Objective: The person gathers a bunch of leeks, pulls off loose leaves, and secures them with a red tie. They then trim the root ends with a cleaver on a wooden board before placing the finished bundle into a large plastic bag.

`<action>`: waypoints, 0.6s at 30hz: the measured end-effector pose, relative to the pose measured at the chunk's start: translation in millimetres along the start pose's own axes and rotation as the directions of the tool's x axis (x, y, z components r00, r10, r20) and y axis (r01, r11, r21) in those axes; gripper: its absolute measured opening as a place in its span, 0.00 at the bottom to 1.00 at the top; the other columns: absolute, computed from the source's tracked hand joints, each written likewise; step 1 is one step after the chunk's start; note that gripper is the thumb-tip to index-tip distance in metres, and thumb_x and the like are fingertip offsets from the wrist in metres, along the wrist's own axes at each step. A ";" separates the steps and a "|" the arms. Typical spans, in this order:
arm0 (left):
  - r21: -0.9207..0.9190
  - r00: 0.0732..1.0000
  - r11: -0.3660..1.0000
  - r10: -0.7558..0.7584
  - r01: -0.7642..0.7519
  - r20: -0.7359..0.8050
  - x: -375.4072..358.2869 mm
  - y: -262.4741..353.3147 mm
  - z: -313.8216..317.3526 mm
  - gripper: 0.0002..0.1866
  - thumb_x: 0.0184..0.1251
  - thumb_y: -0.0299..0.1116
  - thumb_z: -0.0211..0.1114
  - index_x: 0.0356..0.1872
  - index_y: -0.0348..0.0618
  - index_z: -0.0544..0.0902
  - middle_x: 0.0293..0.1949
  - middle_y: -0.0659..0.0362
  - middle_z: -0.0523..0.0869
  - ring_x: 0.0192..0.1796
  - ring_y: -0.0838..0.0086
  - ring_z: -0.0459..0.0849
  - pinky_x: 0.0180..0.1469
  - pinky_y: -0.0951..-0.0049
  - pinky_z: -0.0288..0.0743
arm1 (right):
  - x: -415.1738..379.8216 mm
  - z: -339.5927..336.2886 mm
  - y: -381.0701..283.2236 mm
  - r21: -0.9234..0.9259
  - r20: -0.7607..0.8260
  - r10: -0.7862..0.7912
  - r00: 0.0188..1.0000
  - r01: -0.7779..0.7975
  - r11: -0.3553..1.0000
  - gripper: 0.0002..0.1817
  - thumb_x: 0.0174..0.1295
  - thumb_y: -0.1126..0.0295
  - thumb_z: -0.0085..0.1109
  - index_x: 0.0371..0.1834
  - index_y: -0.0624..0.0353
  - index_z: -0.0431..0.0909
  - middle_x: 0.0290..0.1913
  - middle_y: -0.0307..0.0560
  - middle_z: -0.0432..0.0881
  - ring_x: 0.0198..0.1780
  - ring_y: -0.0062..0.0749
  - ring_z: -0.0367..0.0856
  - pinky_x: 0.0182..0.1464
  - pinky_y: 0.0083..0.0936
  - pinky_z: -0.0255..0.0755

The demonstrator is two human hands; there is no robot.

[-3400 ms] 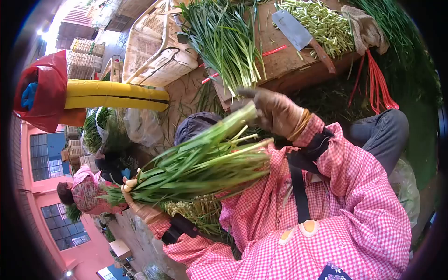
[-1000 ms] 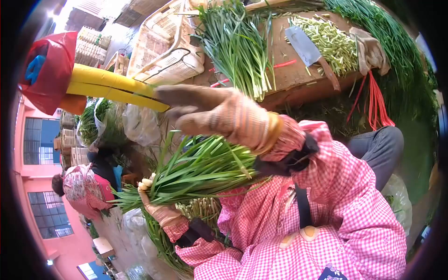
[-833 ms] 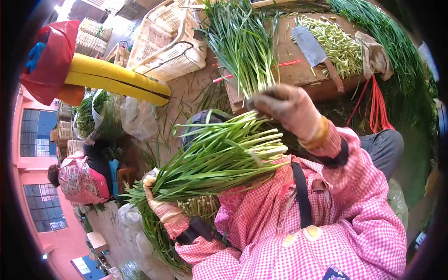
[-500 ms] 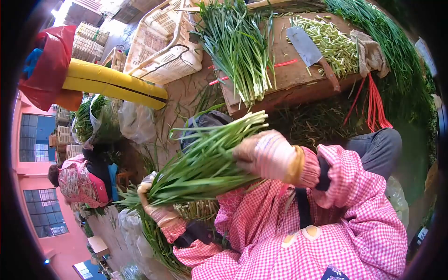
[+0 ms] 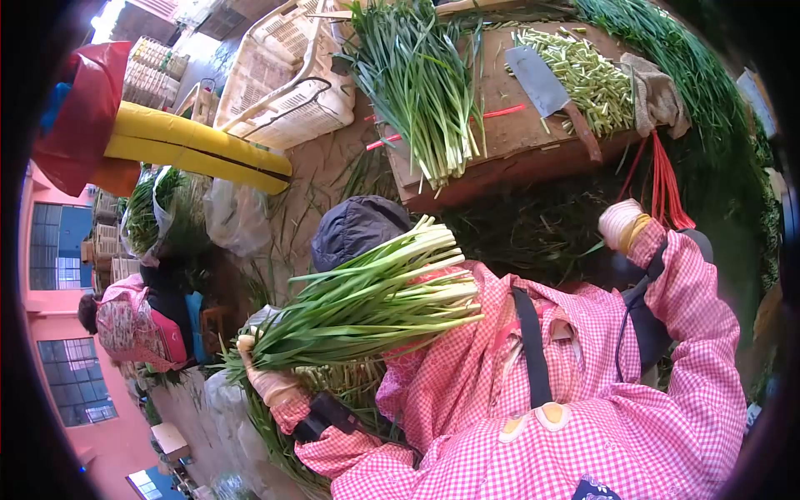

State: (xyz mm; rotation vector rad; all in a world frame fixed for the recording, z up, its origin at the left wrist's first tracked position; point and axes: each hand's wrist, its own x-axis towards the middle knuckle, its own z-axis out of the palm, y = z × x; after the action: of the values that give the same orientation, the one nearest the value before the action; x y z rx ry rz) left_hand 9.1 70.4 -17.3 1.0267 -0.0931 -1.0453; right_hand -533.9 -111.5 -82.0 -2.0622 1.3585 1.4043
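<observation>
The left hand (image 5: 265, 379), gloved, grips a bundle of green onions (image 5: 367, 300) by its leafy end, white stalk ends pointing toward 2 o'clock over the lap. The right hand (image 5: 621, 223), gloved and loosely curled around nothing visible, sits at 3 o'clock just below the red ties (image 5: 667, 179) hanging off the counter (image 5: 517, 133) edge. On the counter lie loose green onions (image 5: 425, 75), a cleaver (image 5: 550, 87) and cut stems (image 5: 587, 67). No writing is readable. A white crate (image 5: 283, 75) crowds 11 o'clock.

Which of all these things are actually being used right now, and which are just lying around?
In use:
- bunch of green stalks, held in the left hand
- red ties, at the right hand

Lying about:
- cleaver
- cut stem pieces
- white crate
- loose greens
</observation>
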 end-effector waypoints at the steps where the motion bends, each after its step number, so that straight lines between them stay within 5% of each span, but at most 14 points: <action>1: -0.004 1.000 1.000 -0.001 0.001 -0.005 2.0 -0.5 -3.7 0.21 0.57 0.46 0.63 0.46 0.43 0.79 0.49 0.55 0.81 0.52 0.61 0.77 0.61 0.53 0.65 | -8.3 -5.0 -8.0 0.121 -0.233 -0.023 0.972 0.052 0.991 0.15 0.51 0.61 0.58 0.40 0.55 0.82 0.40 0.48 0.83 0.43 0.42 0.81 0.43 0.38 0.75; 2: 0.001 1.000 1.000 -0.005 0.005 -0.012 4.7 0.9 -11.6 0.22 0.57 0.47 0.63 0.47 0.43 0.79 0.50 0.54 0.80 0.53 0.61 0.76 0.62 0.52 0.64 | -12.7 -5.0 -12.9 0.215 -0.630 -0.147 0.763 0.353 0.911 0.20 0.51 0.57 0.59 0.45 0.56 0.79 0.43 0.51 0.81 0.46 0.44 0.80 0.47 0.36 0.74; 4: 0.023 1.000 1.000 0.000 0.000 -0.018 8.4 1.6 -14.5 0.25 0.58 0.50 0.62 0.49 0.43 0.78 0.53 0.53 0.78 0.56 0.60 0.74 0.63 0.51 0.62 | -18.8 -36.5 -43.5 0.423 -0.792 -0.150 0.592 0.709 0.565 0.28 0.51 0.49 0.60 0.51 0.56 0.76 0.48 0.54 0.79 0.49 0.47 0.77 0.51 0.34 0.71; 5: 0.034 0.999 0.999 -0.011 0.012 -0.031 8.5 3.2 -15.8 0.26 0.59 0.51 0.61 0.50 0.42 0.77 0.53 0.54 0.78 0.56 0.60 0.74 0.63 0.52 0.62 | -35.3 -62.2 -61.1 0.598 -0.695 -0.212 0.687 0.717 0.358 0.30 0.52 0.48 0.59 0.54 0.57 0.74 0.51 0.52 0.78 0.51 0.43 0.77 0.52 0.33 0.70; 7: -0.007 0.996 1.000 -0.004 0.004 -0.092 9.4 4.6 -14.1 0.26 0.60 0.53 0.60 0.51 0.42 0.76 0.55 0.53 0.77 0.57 0.59 0.73 0.64 0.51 0.61 | -20.0 -78.5 -106.2 0.735 -0.656 -0.326 0.681 0.675 -0.068 0.31 0.54 0.48 0.59 0.56 0.57 0.73 0.47 0.46 0.81 0.46 0.34 0.79 0.52 0.27 0.69; 8: -0.016 0.993 1.000 0.003 -0.005 -0.117 9.1 5.3 -12.8 0.27 0.60 0.53 0.59 0.51 0.42 0.76 0.55 0.53 0.76 0.58 0.58 0.72 0.64 0.51 0.60 | -13.2 -90.3 -124.1 0.785 -0.618 -0.395 0.680 0.560 -0.263 0.29 0.54 0.53 0.61 0.55 0.59 0.74 0.43 0.46 0.82 0.42 0.26 0.78 0.48 0.24 0.70; 9: 0.002 0.991 1.000 0.017 -0.017 -0.130 7.9 5.8 -10.5 0.28 0.61 0.54 0.58 0.53 0.41 0.75 0.56 0.52 0.76 0.58 0.58 0.71 0.64 0.50 0.60 | -4.2 -94.1 -149.3 0.681 -0.679 -0.324 0.659 0.399 -0.614 0.24 0.54 0.59 0.63 0.51 0.61 0.76 0.40 0.44 0.82 0.39 0.19 0.77 0.42 0.22 0.72; 10: 0.043 0.995 0.999 -0.001 0.005 -0.102 6.7 6.9 -9.5 0.29 0.61 0.55 0.57 0.54 0.42 0.75 0.57 0.53 0.75 0.59 0.58 0.71 0.64 0.51 0.59 | 6.4 -104.8 -167.7 0.622 -0.699 -0.120 0.705 0.516 -0.588 0.19 0.54 0.66 0.63 0.47 0.63 0.78 0.36 0.42 0.83 0.36 0.20 0.79 0.38 0.20 0.73; 13: 0.197 0.990 0.973 -0.129 0.117 0.050 -0.7 9.1 -14.5 0.31 0.62 0.59 0.54 0.59 0.47 0.72 0.59 0.57 0.73 0.61 0.60 0.69 0.65 0.53 0.59 | -32.1 -130.2 -156.1 0.356 -0.776 -0.096 0.623 0.307 -0.883 0.13 0.55 0.70 0.62 0.42 0.62 0.79 0.31 0.45 0.83 0.29 0.25 0.81 0.33 0.20 0.76; 15: -0.221 0.966 0.941 -0.242 0.257 0.096 14.7 10.5 -45.6 0.32 0.62 0.60 0.53 0.60 0.47 0.70 0.61 0.56 0.71 0.62 0.59 0.68 0.66 0.51 0.57 | 4.8 -141.2 -148.5 0.236 -0.697 0.124 0.706 0.390 -0.890 0.12 0.55 0.71 0.61 0.43 0.62 0.78 0.30 0.46 0.83 0.30 0.27 0.82 0.30 0.22 0.77; 16: -0.410 0.948 0.854 -0.297 0.319 0.118 22.4 11.1 -60.9 0.33 0.62 0.60 0.52 0.61 0.47 0.70 0.62 0.55 0.70 0.62 0.58 0.67 0.66 0.50 0.56 | 11.3 -140.7 -136.4 0.206 -0.555 0.135 0.821 0.292 -0.934 0.12 0.56 0.73 0.60 0.44 0.63 0.77 0.30 0.47 0.82 0.31 0.29 0.82 0.31 0.23 0.78; 18: 0.149 0.988 0.986 -0.097 0.079 0.117 9.3 -5.0 -22.7 0.35 0.59 0.59 0.57 0.59 0.41 0.71 0.60 0.51 0.72 0.61 0.57 0.69 0.65 0.48 0.57 | 15.2 -123.7 -121.1 0.223 -0.543 0.132 0.829 0.295 -0.929 0.11 0.58 0.73 0.58 0.44 0.64 0.77 0.36 0.49 0.82 0.32 0.31 0.83 0.36 0.24 0.79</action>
State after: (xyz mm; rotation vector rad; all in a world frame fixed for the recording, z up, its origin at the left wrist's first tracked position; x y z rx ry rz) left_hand 22.5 77.8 -37.2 1.1037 -0.2289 -1.1967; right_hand -363.6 -141.9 -65.7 -0.3228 0.7700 -1.0689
